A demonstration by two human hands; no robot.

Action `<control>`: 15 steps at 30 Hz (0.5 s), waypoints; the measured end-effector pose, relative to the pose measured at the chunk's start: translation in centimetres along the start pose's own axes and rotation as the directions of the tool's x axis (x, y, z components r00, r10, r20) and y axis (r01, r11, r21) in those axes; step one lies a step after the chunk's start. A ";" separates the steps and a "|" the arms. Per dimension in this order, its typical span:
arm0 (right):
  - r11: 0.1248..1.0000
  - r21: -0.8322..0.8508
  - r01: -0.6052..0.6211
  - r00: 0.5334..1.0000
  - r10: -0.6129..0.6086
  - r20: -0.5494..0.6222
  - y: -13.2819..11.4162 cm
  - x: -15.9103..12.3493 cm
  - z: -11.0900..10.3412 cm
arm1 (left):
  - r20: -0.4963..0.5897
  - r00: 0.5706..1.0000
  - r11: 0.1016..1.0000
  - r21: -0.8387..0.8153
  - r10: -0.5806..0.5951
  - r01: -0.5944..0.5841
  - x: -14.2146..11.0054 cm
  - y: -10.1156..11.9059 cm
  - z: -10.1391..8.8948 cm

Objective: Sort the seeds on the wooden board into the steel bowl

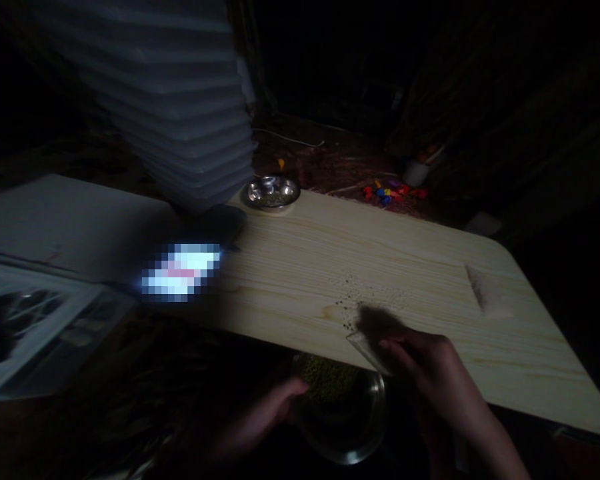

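Below the table's near edge is a round shiny bowl [377,427] partly filled with small green beans [330,380]. My left hand [283,400] grips its left rim, with the thumb on the inner side. My right hand [425,357] pinches a thin, flat, pale card [367,350] whose edge rests on the wooden table near the bowl. Just beyond the card, small dark and pale bits [350,303] lie scattered on the tabletop. The dim light hides most of both hands' lower fingers.
A steel bowl [273,195] with some green beans stands at the table's far left corner. A lit phone screen [183,272] is at the left. A small pale packet [487,293] lies at right. Stacked white trays [180,100] rise behind; colourful small pieces [395,192] lie on the floor.
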State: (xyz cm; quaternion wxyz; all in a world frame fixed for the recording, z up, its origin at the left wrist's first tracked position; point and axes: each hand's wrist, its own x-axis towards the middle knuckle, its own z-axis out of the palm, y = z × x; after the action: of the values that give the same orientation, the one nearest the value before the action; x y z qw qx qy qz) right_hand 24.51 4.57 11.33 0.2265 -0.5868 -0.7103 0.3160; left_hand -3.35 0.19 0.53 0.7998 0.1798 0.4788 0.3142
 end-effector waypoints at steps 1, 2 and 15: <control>1.000 -0.008 0.000 1.000 0.000 -0.001 0.1 0.0 0.1 | 0.005 1.000 1.000 -0.006 0.002 -0.002 0.0 0.0 0.0; 1.000 -0.017 -0.004 1.000 0.004 -0.007 0.1 0.1 0.1 | -0.001 1.000 1.000 -0.005 0.001 -0.001 0.0 -0.1 -0.1; 0.998 -0.058 0.015 0.995 -0.020 -0.097 0.3 1.2 0.5 | -0.058 0.998 0.998 0.058 0.001 0.003 0.2 -0.3 -0.7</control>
State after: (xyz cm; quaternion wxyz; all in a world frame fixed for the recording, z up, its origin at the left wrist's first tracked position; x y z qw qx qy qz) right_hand 24.12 5.65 10.73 0.2467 -0.6015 -0.7123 0.2645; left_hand -3.78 0.06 -0.15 0.7801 0.1935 0.5110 0.3048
